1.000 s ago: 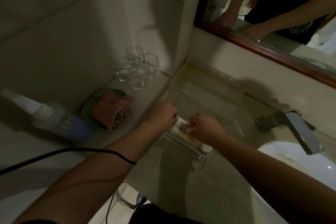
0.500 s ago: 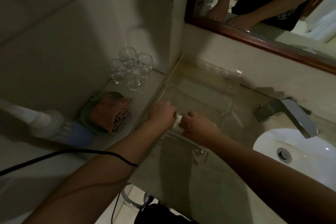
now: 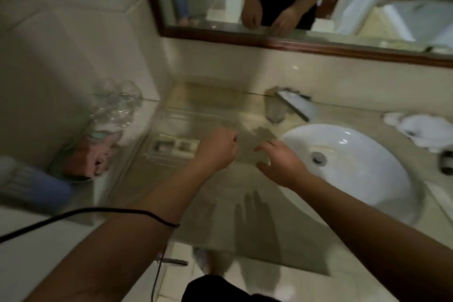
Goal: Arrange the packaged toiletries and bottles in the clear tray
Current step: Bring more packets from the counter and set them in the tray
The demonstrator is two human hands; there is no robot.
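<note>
The clear tray (image 3: 186, 113) sits on the beige counter by the left wall, blurred by motion. Two small pale packaged toiletries (image 3: 172, 147) lie side by side along its near edge. My left hand (image 3: 215, 151) hovers just right of the packages with fingers loosely curled and nothing in it. My right hand (image 3: 282, 160) is above the counter beside the sink, fingers relaxed and spread, holding nothing. No bottles are visible in the tray.
A white sink basin (image 3: 348, 162) and chrome faucet (image 3: 291, 103) lie to the right. Upturned glasses (image 3: 115, 103), a pink cloth on a dish (image 3: 89, 157) and a hair dryer (image 3: 31, 186) crowd the left shelf. White towels (image 3: 426, 130) lie far right.
Both hands have let go of the small packages at the tray's near edge and pulled back to the right. The head view has swung right toward the sink.
</note>
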